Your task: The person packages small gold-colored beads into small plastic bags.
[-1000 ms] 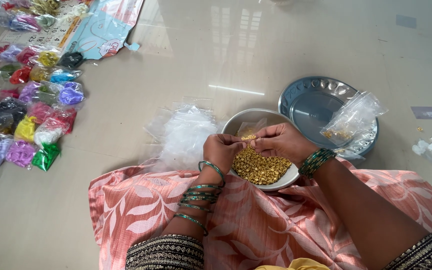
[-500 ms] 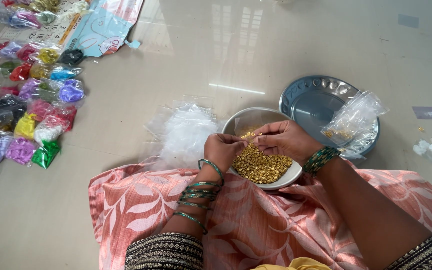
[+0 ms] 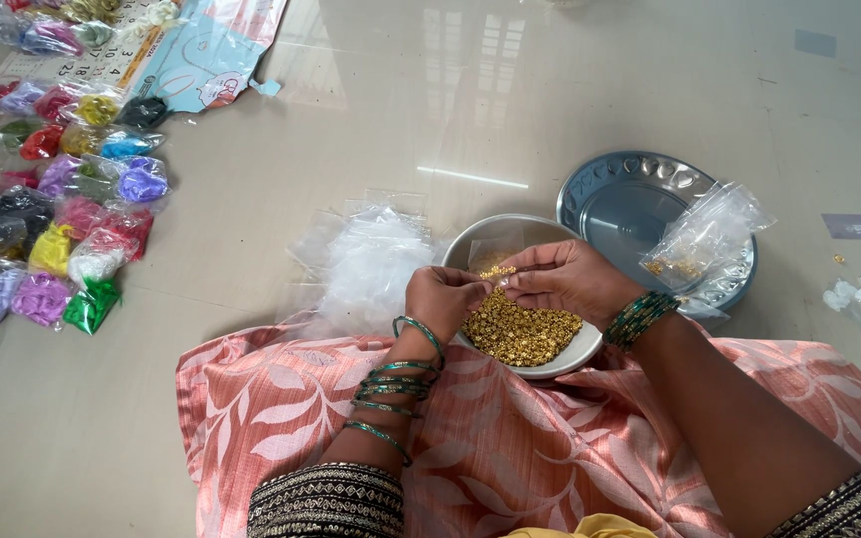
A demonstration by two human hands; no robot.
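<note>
Gold beads [image 3: 522, 334] fill a silver bowl [image 3: 480, 231]. Right of bowl: grey steel plate [image 3: 630, 199]. Below bowl: salmon cloth [image 3: 281, 399], pale leaf pattern. Green bangles [image 3: 391, 384]. Far left of bowl: multicoloured packets [image 3: 52, 199].

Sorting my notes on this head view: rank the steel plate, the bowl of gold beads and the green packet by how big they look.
1. Steel plate
2. Bowl, slightly smaller but partly hidden by the hands, so unsure
3. Green packet, clearly smallest

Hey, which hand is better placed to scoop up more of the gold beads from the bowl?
Probably the right hand. It hovers directly over the gold beads in the bowl, fingers pointing down toward them. The left hand sits at the bowl's near edge, curled closed, pinching something too small to identify.
</note>
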